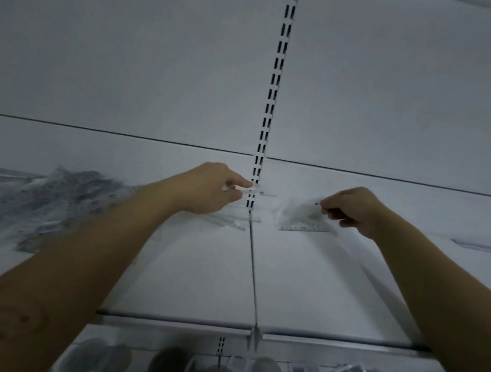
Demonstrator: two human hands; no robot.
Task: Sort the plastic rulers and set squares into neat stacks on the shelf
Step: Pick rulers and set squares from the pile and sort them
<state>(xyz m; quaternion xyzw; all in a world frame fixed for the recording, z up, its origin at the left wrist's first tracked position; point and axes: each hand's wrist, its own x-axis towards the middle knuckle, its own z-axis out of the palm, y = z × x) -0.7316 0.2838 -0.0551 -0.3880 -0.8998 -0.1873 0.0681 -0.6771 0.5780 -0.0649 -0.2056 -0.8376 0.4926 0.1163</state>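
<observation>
At mid-frame our left hand (211, 191) pinches a clear ruler (245, 190), and our right hand (355, 210) pinches a set square (302, 219) by its corner. Both look thin, light and slippery, so we think the edges are best to hold.

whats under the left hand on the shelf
A few clear rulers lie on the shelf below the left hand. The hand hides their left ends, and blur makes their count unclear.

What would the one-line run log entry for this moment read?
left hand pinches ruler | right hand pinches set square | unsorted pile left on shelf
</observation>
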